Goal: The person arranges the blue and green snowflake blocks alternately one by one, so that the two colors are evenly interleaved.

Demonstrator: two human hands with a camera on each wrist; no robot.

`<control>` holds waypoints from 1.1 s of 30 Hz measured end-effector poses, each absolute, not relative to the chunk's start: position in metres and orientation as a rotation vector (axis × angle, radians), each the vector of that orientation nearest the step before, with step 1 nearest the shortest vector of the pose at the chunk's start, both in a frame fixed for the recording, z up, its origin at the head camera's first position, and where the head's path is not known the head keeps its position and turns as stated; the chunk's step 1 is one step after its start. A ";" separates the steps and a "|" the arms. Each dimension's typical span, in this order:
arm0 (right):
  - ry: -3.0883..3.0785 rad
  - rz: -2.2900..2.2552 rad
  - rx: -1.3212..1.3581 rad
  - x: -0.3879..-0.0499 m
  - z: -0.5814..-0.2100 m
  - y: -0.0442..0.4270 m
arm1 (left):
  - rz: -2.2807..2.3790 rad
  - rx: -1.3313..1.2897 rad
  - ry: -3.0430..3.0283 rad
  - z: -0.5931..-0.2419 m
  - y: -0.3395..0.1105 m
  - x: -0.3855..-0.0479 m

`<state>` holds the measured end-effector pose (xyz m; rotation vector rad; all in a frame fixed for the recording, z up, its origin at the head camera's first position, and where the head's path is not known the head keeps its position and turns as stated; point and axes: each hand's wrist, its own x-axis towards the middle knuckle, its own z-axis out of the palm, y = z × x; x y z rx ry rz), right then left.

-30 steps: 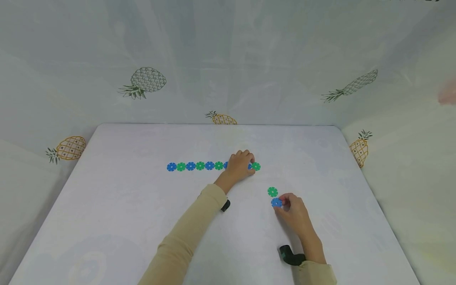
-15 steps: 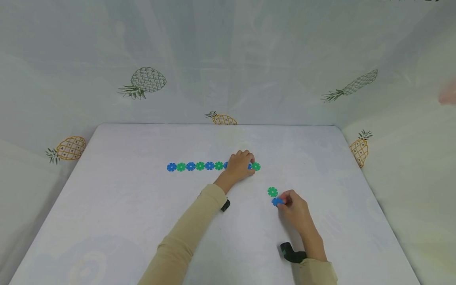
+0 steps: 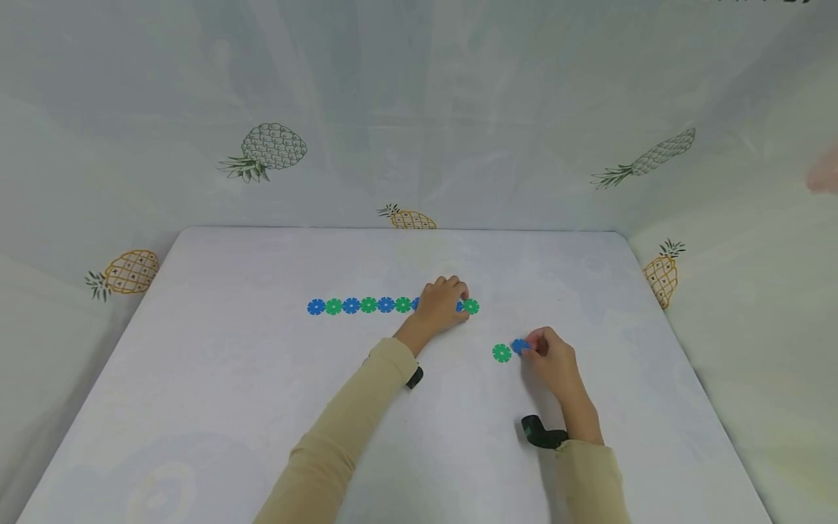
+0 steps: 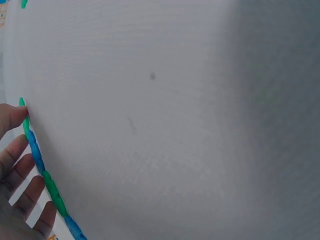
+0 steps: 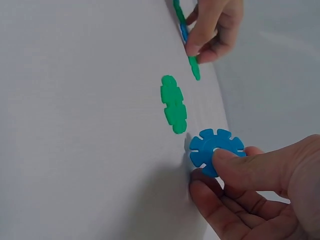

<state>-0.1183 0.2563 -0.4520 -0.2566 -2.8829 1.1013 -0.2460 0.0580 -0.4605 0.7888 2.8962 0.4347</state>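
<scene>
A row of alternating blue and green notched plastic discs [image 3: 350, 306] lies flat across the table. My left hand [image 3: 437, 306] covers part of its right end, thumb and forefinger at opposite edges of the last green notched disc [image 3: 471, 307]. The left wrist view shows the other fingers [image 4: 31, 192] along the row. My right hand [image 3: 553, 360] pinches a blue notched disc [image 5: 207, 145] between thumb and fingers; it looks tilted and raised off the table. Just left of it, a loose green notched disc [image 3: 501, 353] lies flat, apart from the row.
The white table [image 3: 229, 407] has a far edge meeting a pale cloth backdrop [image 3: 497, 109] printed with pineapples. A dark wrist mount [image 3: 542, 433] sits beside my right wrist, and another [image 3: 415, 377] by my left.
My right hand has moved away from me and slightly right with the blue disc, from below the loose green disc to its right side. The left hand has stayed put.
</scene>
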 end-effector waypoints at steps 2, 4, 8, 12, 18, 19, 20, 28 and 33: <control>-2.871 1.114 -0.242 -0.126 -0.452 0.257 | 0.438 0.791 2.896 -0.460 0.058 -0.246; -2.865 1.135 -0.237 -0.133 -0.452 0.257 | 0.440 0.793 2.897 -0.460 0.058 -0.246; -2.869 1.191 -0.245 -0.149 -0.452 0.256 | 0.431 0.797 2.898 -0.460 0.058 -0.246; -2.888 1.246 -0.263 -0.163 -0.451 0.252 | 0.431 0.802 2.896 -0.459 0.057 -0.245; -2.917 1.278 -0.281 -0.181 -0.451 0.245 | 0.446 0.809 2.902 -0.458 0.057 -0.244; -2.923 1.274 -0.281 -0.184 -0.450 0.244 | 0.443 0.811 2.904 -0.458 0.057 -0.244; -2.926 1.279 -0.289 -0.186 -0.450 0.242 | 0.440 0.812 2.907 -0.458 0.057 -0.244; -2.962 1.286 -0.331 -0.199 -0.449 0.234 | 0.447 0.809 2.912 -0.459 0.057 -0.245; -2.993 1.254 -0.316 -0.205 -0.450 0.233 | 0.427 0.802 2.907 -0.459 0.057 -0.245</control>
